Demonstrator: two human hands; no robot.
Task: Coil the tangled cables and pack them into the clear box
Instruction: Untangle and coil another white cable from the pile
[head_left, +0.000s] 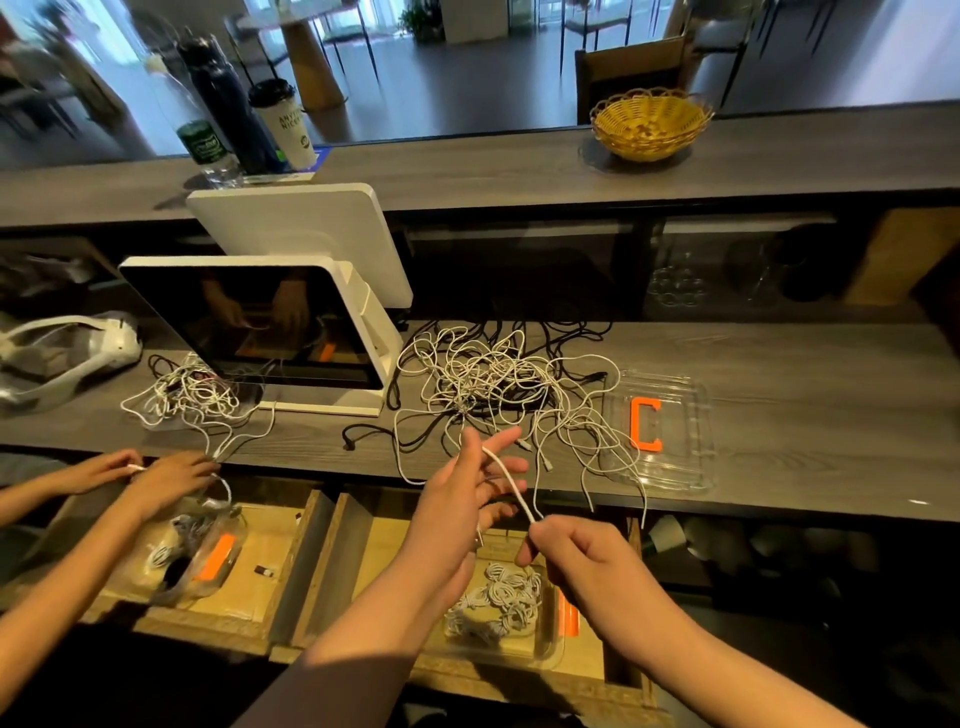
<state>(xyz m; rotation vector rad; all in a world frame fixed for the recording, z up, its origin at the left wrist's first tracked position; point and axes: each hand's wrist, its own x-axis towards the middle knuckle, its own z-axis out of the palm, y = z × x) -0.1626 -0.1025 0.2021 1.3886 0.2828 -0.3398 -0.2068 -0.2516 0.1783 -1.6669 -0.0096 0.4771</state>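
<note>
Low in the centre of the frame, the left hand (467, 499) is raised with its fingers spread, a white cable (511, 486) draped across them; the right hand (576, 551), just to the lower right, pinches the same cable between thumb and curled forefinger. Above them, in the middle of the frame, a tangled pile of white and black cables (498, 384) sprawls over the dark wooden counter (805, 364), next to a clear lid (670, 431) with an orange C-shaped piece on it. Below the hands, a clear box (540, 639) sits in an open drawer and holds coiled white cables (498, 603). At lower left, another person's two hands (156, 475) handle a cable beside a white-framed screen (260, 322)
</note>
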